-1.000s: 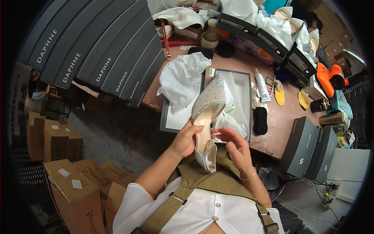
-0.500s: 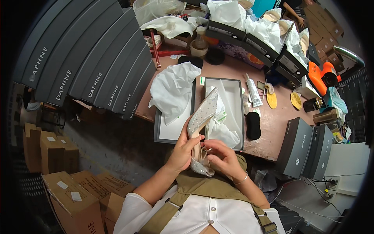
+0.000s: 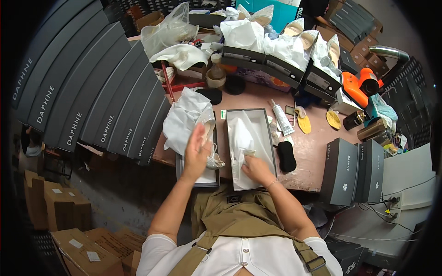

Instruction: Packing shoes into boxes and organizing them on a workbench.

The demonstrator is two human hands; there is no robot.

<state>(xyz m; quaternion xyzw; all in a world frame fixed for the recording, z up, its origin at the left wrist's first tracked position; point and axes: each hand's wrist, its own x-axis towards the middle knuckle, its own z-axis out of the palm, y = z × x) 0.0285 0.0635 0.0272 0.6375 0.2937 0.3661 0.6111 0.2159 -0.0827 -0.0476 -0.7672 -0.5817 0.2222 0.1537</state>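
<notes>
Near edge of the pink table (image 3: 305, 177) runs just before my apron (image 3: 248, 209), and the near ends of the tray and the box both come up to it. Between these two there shows only a narrow strip of table. More open room is on my right side, from the black soft case (image 3: 287, 156) to the two dark boxes standing (image 3: 350, 172), and this part of the table is bare. On my far left, a tall stack of dark boxes (image 3: 92, 96) closes that side.

The shallow grey tray (image 3: 202, 178) is white inside, and crumpled white paper (image 3: 184, 119) covers its far part. The grey box (image 3: 270, 140) beside it contains white tissue (image 3: 239, 131), raised in a long heap. At the far side, open dark boxes (image 3: 284, 69) have white paper and pale shoes (image 3: 308, 39) in them.

The glittering silver shoe (image 3: 210, 124) lies over the tray, against the paper. Its toe points away from me, its strapped heel is toward me, and its long axis goes roughly along the tray. My left hand (image 3: 195, 154) is open above its left side, fingers straight; whether it touches the shoe, I cannot tell. My right hand (image 3: 258, 170) is inside the box with bent fingers at the tissue, but I cannot tell if they grip it
</notes>
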